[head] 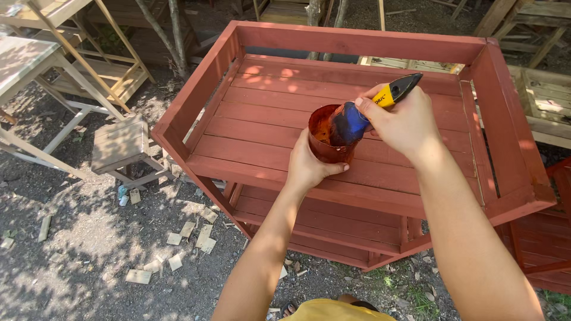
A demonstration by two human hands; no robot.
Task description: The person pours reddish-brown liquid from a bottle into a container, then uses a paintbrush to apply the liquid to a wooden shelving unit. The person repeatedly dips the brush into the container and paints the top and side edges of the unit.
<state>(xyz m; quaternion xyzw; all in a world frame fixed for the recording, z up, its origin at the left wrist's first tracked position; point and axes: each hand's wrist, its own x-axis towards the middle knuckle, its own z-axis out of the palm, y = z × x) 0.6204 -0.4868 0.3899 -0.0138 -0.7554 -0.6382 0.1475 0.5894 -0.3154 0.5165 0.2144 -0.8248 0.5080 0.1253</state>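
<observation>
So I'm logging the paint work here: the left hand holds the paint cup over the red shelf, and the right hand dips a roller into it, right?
Not quite. The right hand holds a paintbrush with a yellow and black handle, not a roller. Its bristle end is down in the paint cup, as the head view shows. The rest stands: the left hand holds the cup over the red shelf.

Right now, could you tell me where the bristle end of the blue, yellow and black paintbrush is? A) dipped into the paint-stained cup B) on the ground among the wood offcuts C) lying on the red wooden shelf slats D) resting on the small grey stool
A: the right hand holds the blue, yellow and black paintbrush with its bristle end down inside the paint-stained cup, which the left hand grips.
</observation>
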